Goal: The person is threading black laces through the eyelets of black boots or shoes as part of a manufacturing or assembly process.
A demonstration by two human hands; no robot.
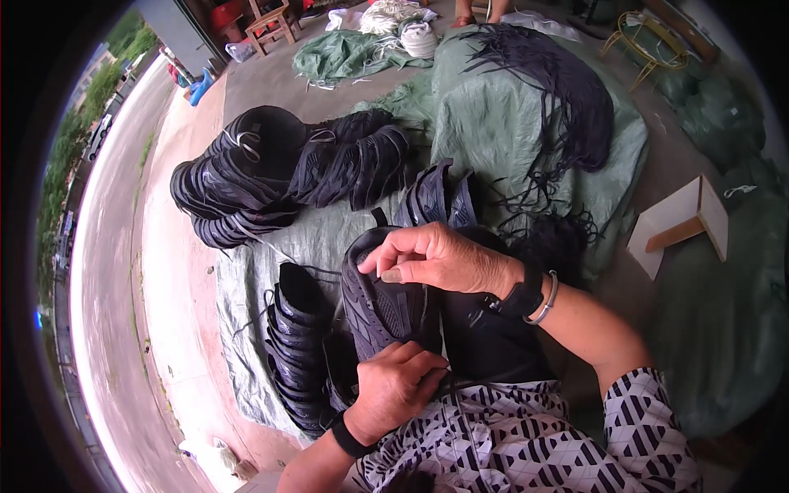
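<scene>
A black shoe upper (380,308) with a mesh patch lies over my lap, its toe end pointing away from me. Bent over its far end, my right hand (444,259) has the thumb close to the curled fingers; whatever is between them is too small to make out. My left hand (399,382) is closed at the near end of the upper, knuckles up. A thin black shoelace (457,403) comes out by its fingers and hangs over my patterned clothing.
Stacked black shoe uppers (300,361) stand at the left, and larger piles (246,177) lie beyond. A green woven sheet (485,115) bears a heap of black laces (575,107). To the right are a white board stand (686,222) and a yellow stool (645,41).
</scene>
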